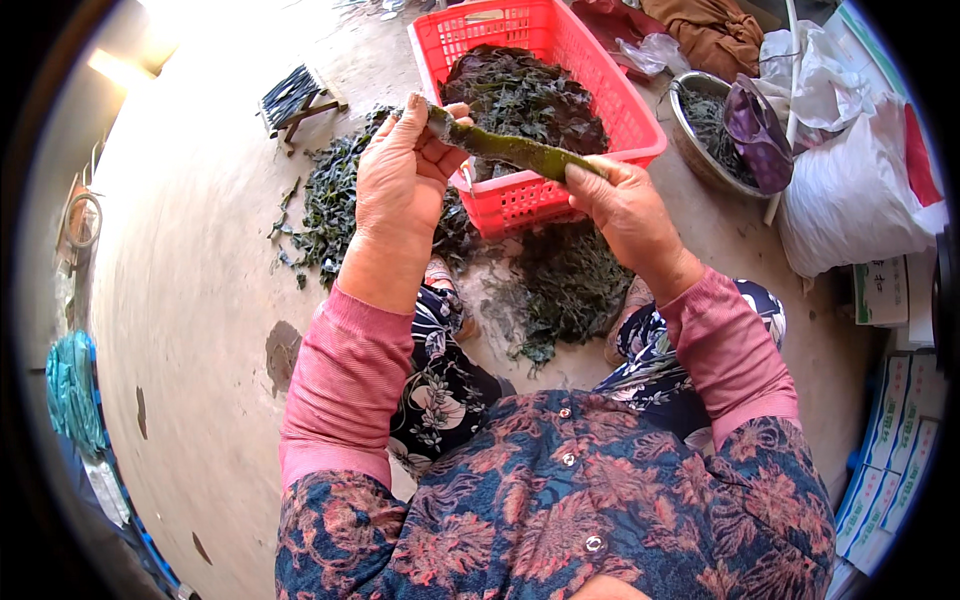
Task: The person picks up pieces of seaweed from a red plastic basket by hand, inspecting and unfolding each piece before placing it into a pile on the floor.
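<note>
Stretched between my two hands is a dark green strip of seaweed, held over the near end of a red plastic basket. My left hand pinches its left end between thumb and fingers. The other end sits in the closed fingers of my right hand. Inside the basket lies a heap of dark dried seaweed. Loose seaweed pieces spread over the floor left of the basket, and a finer pile lies between my feet.
A small folding stool stands at the far left. To the right are a metal basin with seaweed and a purple cloth, a full white sack and stacked cartons. Teal netting hangs at the left edge.
</note>
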The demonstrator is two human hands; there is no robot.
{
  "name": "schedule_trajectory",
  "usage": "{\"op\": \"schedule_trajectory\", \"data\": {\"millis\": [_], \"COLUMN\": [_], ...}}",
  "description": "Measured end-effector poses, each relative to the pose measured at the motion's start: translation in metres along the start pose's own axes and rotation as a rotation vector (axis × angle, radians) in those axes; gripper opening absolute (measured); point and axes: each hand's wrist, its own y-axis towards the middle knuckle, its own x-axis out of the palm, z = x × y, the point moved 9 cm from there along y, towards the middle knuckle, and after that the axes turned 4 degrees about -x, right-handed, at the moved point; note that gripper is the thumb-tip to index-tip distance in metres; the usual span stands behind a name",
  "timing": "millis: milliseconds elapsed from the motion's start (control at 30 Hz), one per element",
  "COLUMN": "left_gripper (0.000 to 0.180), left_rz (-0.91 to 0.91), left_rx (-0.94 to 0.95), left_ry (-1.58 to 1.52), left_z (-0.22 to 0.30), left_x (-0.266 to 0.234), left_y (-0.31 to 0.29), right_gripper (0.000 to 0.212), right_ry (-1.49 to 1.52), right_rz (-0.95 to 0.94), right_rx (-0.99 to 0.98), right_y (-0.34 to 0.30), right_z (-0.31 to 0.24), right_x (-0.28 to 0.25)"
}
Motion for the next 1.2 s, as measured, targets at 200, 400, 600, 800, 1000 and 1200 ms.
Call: {"op": "schedule_trajectory", "data": {"millis": [200,400,600,800,1000,1200], "left_gripper": [0.014,0.014,0.014,0.024,0.033,0.01], "left_rz": [-0.178,-0.372,-0.418,-0.511,-0.334,-0.086], "left_rx": [-0.133,-0.345,-0.377,-0.213,0.766,0.307], "left_ry": [0.13,0.501,0.542,0.706,1.377,1.029], "left_z": [-0.019,-0.046,-0.054,-0.046,0.0,-0.007], "left_x": [0.022,0.042,0.045,0.047,0.074,0.028], "left_y": [-0.009,-0.032,-0.04,-0.043,-0.062,-0.045], "right_gripper": [0.015,0.015,0.024,0.023,0.025,0.024], "right_ry": [0.161,-0.49,-0.338,-0.137,0.005,-0.112], "right_rz": [0.142,-0.075,-0.21,-0.209,-0.218,-0.246], "right_rx": [-0.156,-0.555,-0.062,0.069,0.059,-0.01], "right_y": [0.007,0.003,0.011,0.011,0.008,0.007], "right_z": [-0.023,-0.065,-0.028,0.003,0.002,-0.014], "right_x": [-0.009,0.023,0.025,0.018,0.024,0.033]}}
